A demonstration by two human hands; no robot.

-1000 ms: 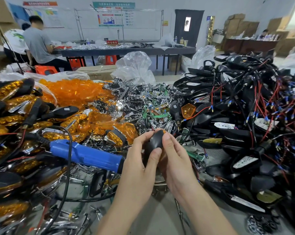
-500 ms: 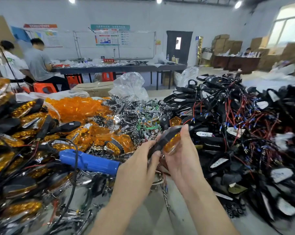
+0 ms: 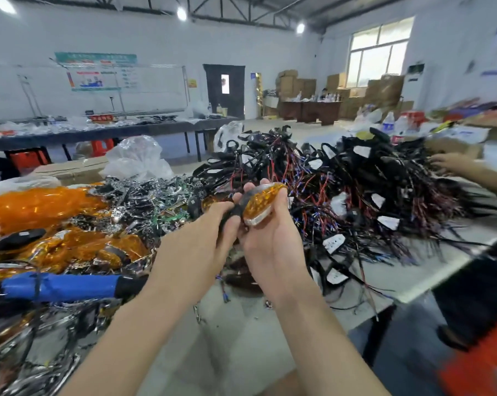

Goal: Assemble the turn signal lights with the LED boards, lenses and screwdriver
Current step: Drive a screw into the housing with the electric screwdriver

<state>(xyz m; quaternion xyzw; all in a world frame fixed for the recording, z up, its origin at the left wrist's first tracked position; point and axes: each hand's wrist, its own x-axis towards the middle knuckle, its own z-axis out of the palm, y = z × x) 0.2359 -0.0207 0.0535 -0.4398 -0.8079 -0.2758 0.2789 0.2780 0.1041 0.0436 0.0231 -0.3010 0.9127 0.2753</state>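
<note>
**Q:** Workshop hall with pale walls. What covers the grey worktable (image 3: 241,352)?

**A:** Heaps of parts. Amber lenses (image 3: 35,207) sit at left, chrome reflectors and green boards (image 3: 144,195) in the middle, and black housings (image 3: 356,181) trailing red and blue wires at right. A blue screwdriver (image 3: 61,285) lies beside the left forearm.

**Q:** And the hands?

**A:** Both are raised over the table's centre, sharing one turn signal light (image 3: 263,202). The left hand (image 3: 210,232) curls its fingers round the black stem. The right hand (image 3: 270,238) pinches the amber lens end between thumb and fingertips. Another person's hand (image 3: 447,164) reaches into the far wire heap.
</note>
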